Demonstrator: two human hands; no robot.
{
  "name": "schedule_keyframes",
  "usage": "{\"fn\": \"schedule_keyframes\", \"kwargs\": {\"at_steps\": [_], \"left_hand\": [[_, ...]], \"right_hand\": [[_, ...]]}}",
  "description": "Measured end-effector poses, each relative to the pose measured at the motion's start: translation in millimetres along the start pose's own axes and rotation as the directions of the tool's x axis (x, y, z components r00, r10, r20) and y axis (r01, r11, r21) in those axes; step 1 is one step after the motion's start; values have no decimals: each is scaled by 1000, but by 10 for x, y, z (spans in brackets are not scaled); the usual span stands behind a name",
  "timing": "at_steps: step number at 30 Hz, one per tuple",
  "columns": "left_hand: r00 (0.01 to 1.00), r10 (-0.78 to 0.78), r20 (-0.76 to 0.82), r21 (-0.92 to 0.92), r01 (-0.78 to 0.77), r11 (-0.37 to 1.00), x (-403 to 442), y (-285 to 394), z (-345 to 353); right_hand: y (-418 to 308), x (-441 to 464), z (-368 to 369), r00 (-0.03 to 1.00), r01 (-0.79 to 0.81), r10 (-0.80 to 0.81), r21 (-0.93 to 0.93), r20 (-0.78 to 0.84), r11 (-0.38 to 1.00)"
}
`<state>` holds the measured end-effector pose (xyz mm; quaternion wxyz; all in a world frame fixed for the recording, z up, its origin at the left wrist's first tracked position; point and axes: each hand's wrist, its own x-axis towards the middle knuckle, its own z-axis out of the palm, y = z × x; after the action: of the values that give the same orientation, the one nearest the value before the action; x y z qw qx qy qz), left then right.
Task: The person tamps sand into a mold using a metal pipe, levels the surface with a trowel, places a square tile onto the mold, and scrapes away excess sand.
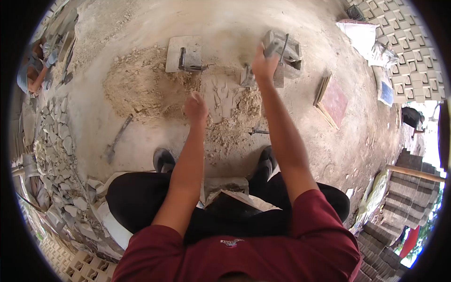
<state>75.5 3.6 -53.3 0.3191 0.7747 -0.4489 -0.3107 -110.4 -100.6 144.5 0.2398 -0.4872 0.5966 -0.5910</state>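
Observation:
My right hand (264, 66) reaches forward, its fingers closed around a grey block-shaped piece (276, 48) at the edge of a grey box-like mould (292, 66). A thin dark bar (284, 48) stands across that mould. My left hand (196, 108) is curled closed above the loose sandy material (141, 89); what it holds, if anything, is hidden. Ahead of it lies a pale flat board (173, 47) with a dark L-shaped metal tool (182, 58) on it. Between my hands the ground (221, 98) shows finger-like marks.
A trowel-like tool (118, 138) lies at the left, near broken stones (58, 141). To the right is a reddish board (334, 101). Stacked pale blocks (413, 51) stand far right. Another person (35, 70) crouches at the far left, and one more (412, 117) is at the right.

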Motion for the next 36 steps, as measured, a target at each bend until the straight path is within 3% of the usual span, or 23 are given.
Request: {"fn": "schedule_keyframes", "kwargs": {"at_steps": [1,3,5,7,9,11,14,15,17,19,21,22,23,24,25,26,27,29,31,32,33,35,36], "left_hand": [[1000,2,3,4,-2,1000,-20,-10,9],[976,76,-205,2,-77,997,3,-1,91],[974,80,-212,42,-73,996,-58,76,10],[973,90,-211,63,-78,995,-85,118,38],[972,95,-216,-8,-99,995,-24,-9,80],[982,82,-172,-3,-84,996,-24,63,42],[979,76,-188,6,-76,997,-49,10,22],[967,93,-239,-11,-99,995,-29,37,49],[964,85,-250,17,-83,996,-58,-17,126],[961,78,-266,50,-67,996,-9,-2,97],[996,-31,-85,152,44,987,-45,104,-30],[996,-34,-81,156,46,987,-50,17,-15],[998,-64,-14,105,65,992,8,-16,-4],[994,-90,56,55,87,995,45,-29,8],[995,-89,47,63,86,994,21,79,-59],[997,-82,-11,80,83,993,44,193,-90],[995,-92,-40,104,96,990,-53,175,-83],[993,-116,-34,112,119,987,-17,-15,32],[993,-108,-41,83,111,990,30,45,92],[996,-41,-85,31,44,999,-19,71,60],[991,22,-134,-11,-24,1000,-52,62,13],[996,12,-93,-19,-13,1000,-98,8,-2],[996,1,-85,-42,-4,999,-24,47,10]], "right_hand": [[137,81,51,999,46,-44,-62,24,997],[189,176,-30,1000,-15,16,67,-22,998],[-57,6,-230,996,34,-24,110,-89,993],[19,-24,-198,983,-35,54,103,-178,994],[211,78,-155,995,62,-73,-155,-65,986],[-16,25,-270,996,66,-68,-40,-51,997],[-331,-316,-356,987,-92,124,267,-105,959],[-241,-308,-280,988,-80,112,271,-104,959],[146,-351,-204,999,-31,31,1,34,1000],[-196,-474,-328,1000,15,-16,107,11,994],[-260,-637,-555,992,-124,112,246,62,961],[-225,-750,-571,994,-110,107,258,26,960],[-106,-727,-568,995,-102,99,260,27,960],[79,-676,-586,994,-69,56,137,92,988],[55,-675,-551,986,-35,31,25,161,999],[48,-665,-570,993,-53,48,39,106,998],[-230,-727,-635,983,-166,142,238,114,957],[-313,-878,-708,994,-110,107,310,29,944],[218,-1061,-683,999,9,-14,158,33,987],[289,-1024,-712,994,110,-107,-109,34,988],[163,-992,-696,994,110,-106,-112,34,988],[-191,-964,-683,988,-149,151,108,-15,983],[-215,-1034,-738,998,-55,56,124,-6,991]]}}
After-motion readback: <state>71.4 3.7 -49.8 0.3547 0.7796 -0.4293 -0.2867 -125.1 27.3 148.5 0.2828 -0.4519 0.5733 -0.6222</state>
